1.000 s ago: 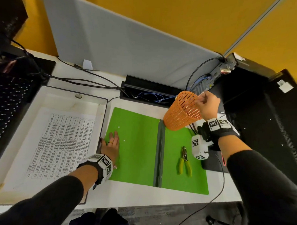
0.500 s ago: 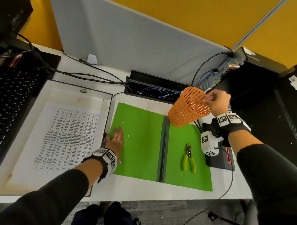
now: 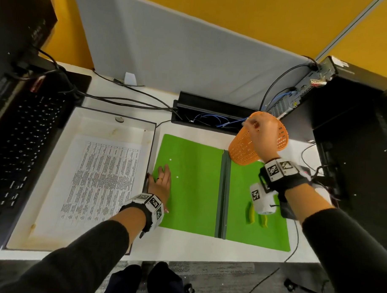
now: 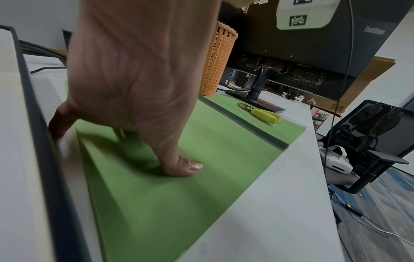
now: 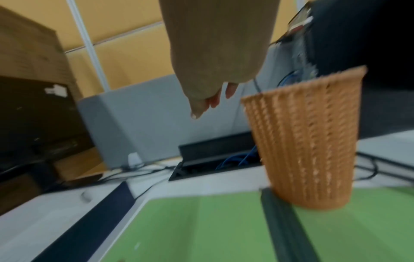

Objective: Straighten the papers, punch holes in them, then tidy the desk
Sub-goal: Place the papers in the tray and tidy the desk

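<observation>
Since a second ago, the orange mesh plastic cup (image 3: 245, 151) has dropped onto the open green felt folder (image 3: 191, 185). It looks light and tippy, best held at the rim; your right hand (image 3: 262, 135) hangs loosely spread beside it, while your left hand (image 3: 160, 184) presses flat.

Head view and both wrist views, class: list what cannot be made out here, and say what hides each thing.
- Hole punch: in the head view the right wrist camera covers its jaws; only the yellow handles show.
- Right hand: whether it touches the orange basket is unclear; the right wrist view is blurred.
- Papers: the print is too small to read.
- Left hand: its fingers are hidden behind the palm in the left wrist view.
</observation>
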A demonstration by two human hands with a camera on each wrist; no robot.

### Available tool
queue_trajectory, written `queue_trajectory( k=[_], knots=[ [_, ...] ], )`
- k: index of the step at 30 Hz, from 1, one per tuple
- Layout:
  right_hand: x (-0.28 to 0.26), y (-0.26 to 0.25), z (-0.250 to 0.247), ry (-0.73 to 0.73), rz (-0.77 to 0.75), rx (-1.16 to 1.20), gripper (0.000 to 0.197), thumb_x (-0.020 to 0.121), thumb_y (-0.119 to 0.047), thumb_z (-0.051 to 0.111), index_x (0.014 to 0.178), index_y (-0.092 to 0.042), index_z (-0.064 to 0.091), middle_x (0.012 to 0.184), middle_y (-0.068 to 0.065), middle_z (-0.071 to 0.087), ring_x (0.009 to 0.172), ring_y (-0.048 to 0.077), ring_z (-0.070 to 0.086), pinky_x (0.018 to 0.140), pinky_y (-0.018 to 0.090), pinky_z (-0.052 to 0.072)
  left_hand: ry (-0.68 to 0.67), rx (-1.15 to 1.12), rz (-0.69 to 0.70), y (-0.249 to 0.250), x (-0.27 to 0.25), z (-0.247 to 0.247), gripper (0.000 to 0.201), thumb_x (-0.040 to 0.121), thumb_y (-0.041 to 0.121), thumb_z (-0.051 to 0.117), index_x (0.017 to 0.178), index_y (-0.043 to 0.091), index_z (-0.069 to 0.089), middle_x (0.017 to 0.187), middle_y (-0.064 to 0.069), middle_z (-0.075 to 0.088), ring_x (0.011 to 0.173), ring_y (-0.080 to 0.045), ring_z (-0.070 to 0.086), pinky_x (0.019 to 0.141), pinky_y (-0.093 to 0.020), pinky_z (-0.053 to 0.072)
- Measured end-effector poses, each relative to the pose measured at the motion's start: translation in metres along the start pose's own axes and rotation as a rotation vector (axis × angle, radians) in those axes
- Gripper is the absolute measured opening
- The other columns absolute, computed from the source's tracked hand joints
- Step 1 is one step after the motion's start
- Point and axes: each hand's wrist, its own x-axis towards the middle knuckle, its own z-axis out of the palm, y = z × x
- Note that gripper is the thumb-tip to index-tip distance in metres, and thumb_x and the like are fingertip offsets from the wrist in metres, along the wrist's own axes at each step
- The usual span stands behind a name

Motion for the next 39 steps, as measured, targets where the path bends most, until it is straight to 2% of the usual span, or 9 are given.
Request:
queue_trajectory(
  k=[2, 3, 8, 11, 14, 19, 27, 32, 39],
  knots=[
    [-0.018, -0.016, 0.03, -0.127, -0.063, 0.05, 0.004, 0.081, -0.01, 0.066, 0.078, -0.007, 0.066, 0.083, 0.008, 0.063, 0.077, 0.017, 0.053, 0.069, 0.021, 0.039, 0.005, -0.011, -0.01, 0.001, -0.001, 0.0, 0.13, 0.073, 0.064, 0.065, 0.147, -0.003, -0.018, 0.154, -0.024, -0.022, 0.145, -0.039, -0.007, 0.113, -0.057, 0.019],
    [-0.03, -0.021, 0.047, -0.196, -0.08, 0.065, 0.001, 0.08, -0.008, 0.067, 0.079, -0.007, 0.066, 0.085, 0.009, 0.063, 0.078, 0.017, 0.055, 0.069, 0.023, 0.042, 0.011, -0.018, -0.013, 0.002, -0.001, 0.001, 0.13, 0.073, 0.064, 0.066, 0.147, -0.002, -0.018, 0.154, -0.023, -0.022, 0.145, -0.038, -0.007, 0.113, -0.056, 0.019],
    [-0.091, -0.036, 0.125, -0.474, -0.047, 0.131, 0.007, 0.075, -0.005, 0.071, 0.082, -0.006, 0.07, 0.1, 0.014, 0.068, 0.098, 0.028, 0.062, 0.088, 0.039, 0.048, 0.047, -0.021, -0.013, 0.001, -0.003, 0.002, 0.129, 0.073, 0.062, 0.066, 0.147, -0.004, -0.016, 0.155, -0.024, -0.018, 0.145, -0.039, -0.006, 0.115, -0.057, 0.007],
    [-0.12, -0.038, 0.152, -0.561, 0.002, 0.108, 0.012, 0.077, -0.006, 0.07, 0.089, -0.008, 0.071, 0.116, 0.014, 0.065, 0.112, 0.027, 0.057, 0.098, 0.035, 0.042, 0.082, -0.032, -0.021, 0.002, -0.005, 0.003, 0.128, 0.073, 0.061, 0.067, 0.148, -0.005, -0.012, 0.156, -0.024, -0.014, 0.145, -0.039, -0.004, 0.116, -0.055, 0.002],
    [-0.132, -0.037, 0.164, -0.538, 0.026, 0.101, 0.015, 0.078, -0.006, 0.068, 0.092, -0.011, 0.07, 0.127, 0.013, 0.059, 0.117, 0.027, 0.054, 0.102, 0.037, 0.041, 0.097, -0.078, -0.03, 0.002, -0.007, 0.004, 0.126, 0.074, 0.058, 0.068, 0.148, -0.005, -0.012, 0.156, -0.024, -0.014, 0.145, -0.038, -0.005, 0.116, -0.055, 0.001],
    [-0.137, -0.043, 0.176, -0.474, 0.048, 0.058, 0.018, 0.081, -0.012, 0.067, 0.098, -0.018, 0.068, 0.134, 0.008, 0.053, 0.124, 0.027, 0.048, 0.105, 0.049, 0.038, 0.068, -0.058, -0.049, 0.003, -0.009, 0.002, 0.126, 0.075, 0.06, 0.065, 0.147, -0.004, -0.015, 0.154, -0.026, -0.017, 0.145, -0.039, -0.009, 0.116, -0.054, 0.0],
    [-0.141, -0.049, 0.185, -0.399, 0.12, 0.067, 0.011, 0.082, -0.012, 0.065, 0.092, -0.013, 0.071, 0.132, 0.009, 0.055, 0.125, 0.027, 0.047, 0.105, 0.059, 0.032, 0.031, -0.075, -0.065, 0.004, -0.008, 0.0, 0.128, 0.074, 0.058, 0.067, 0.146, -0.004, -0.018, 0.153, -0.026, -0.021, 0.145, -0.039, -0.011, 0.117, -0.053, 0.001],
    [-0.14, -0.053, 0.181, -0.417, 0.092, 0.03, 0.011, 0.086, -0.012, 0.06, 0.092, -0.009, 0.069, 0.132, 0.009, 0.055, 0.129, 0.029, 0.042, 0.105, 0.059, 0.031, 0.033, -0.1, -0.069, 0.006, -0.007, -0.001, 0.119, 0.081, 0.052, 0.064, 0.148, -0.004, -0.017, 0.153, -0.025, -0.023, 0.145, -0.038, -0.011, 0.118, -0.052, 0.003],
    [-0.142, -0.053, 0.182, -0.5, -0.045, -0.126, 0.013, 0.085, -0.005, 0.059, 0.097, -0.009, 0.064, 0.138, 0.009, 0.049, 0.134, 0.031, 0.036, 0.103, 0.066, 0.03, 0.037, -0.097, -0.068, 0.005, -0.006, 0.002, 0.121, 0.079, 0.053, 0.066, 0.147, -0.004, -0.017, 0.153, -0.026, -0.021, 0.145, -0.038, -0.011, 0.116, -0.053, 0.005]
  ],
)
